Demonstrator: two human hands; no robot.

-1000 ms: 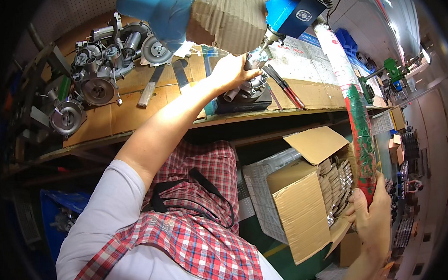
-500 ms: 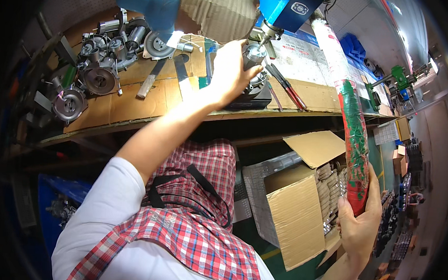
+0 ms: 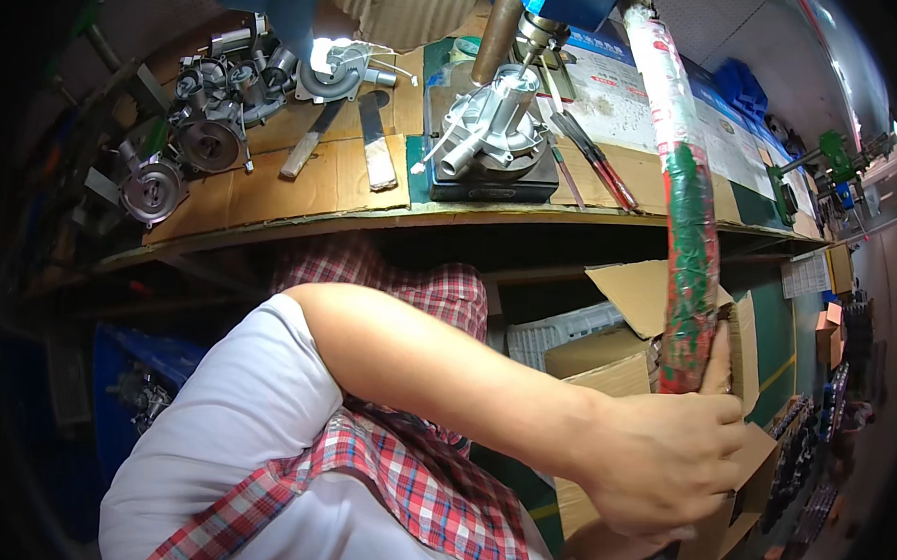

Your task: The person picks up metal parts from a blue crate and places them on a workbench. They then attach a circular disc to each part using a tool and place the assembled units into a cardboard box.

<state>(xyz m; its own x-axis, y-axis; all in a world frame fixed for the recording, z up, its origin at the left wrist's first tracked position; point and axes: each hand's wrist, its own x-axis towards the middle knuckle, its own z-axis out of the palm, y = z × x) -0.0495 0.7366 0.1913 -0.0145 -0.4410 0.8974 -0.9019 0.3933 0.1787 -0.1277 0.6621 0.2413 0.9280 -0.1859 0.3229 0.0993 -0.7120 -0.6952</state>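
Observation:
My left arm reaches across my body to the right. My left hand [image 3: 666, 460] is closed at the lower end of a long lever handle [image 3: 692, 261] wrapped in red, green and white tape. My right hand [image 3: 721, 360] is mostly hidden behind the left one; a finger shows along the handle's end. Beneath the chuck [image 3: 542, 32] of a blue drill press [image 3: 586, 0], a silver cast-metal housing [image 3: 498, 117] with a side pipe sits on a black base block [image 3: 493, 187]. The tool in the chuck comes down to the housing's top, and neither hand touches the housing.
Several similar metal housings [image 3: 212, 145] are heaped on the bench's left. Two flat metal strips [image 3: 376, 142] lie beside them; red-handled pliers [image 3: 599, 161] lie right of the base. An open cardboard box [image 3: 619, 282] stands below the bench, and a blue bin [image 3: 124, 366] at lower left.
My left hand has left the housing under the chuck and swung down to the right, onto the handle's end by my right hand. The handle's lower end has shifted slightly left and up.

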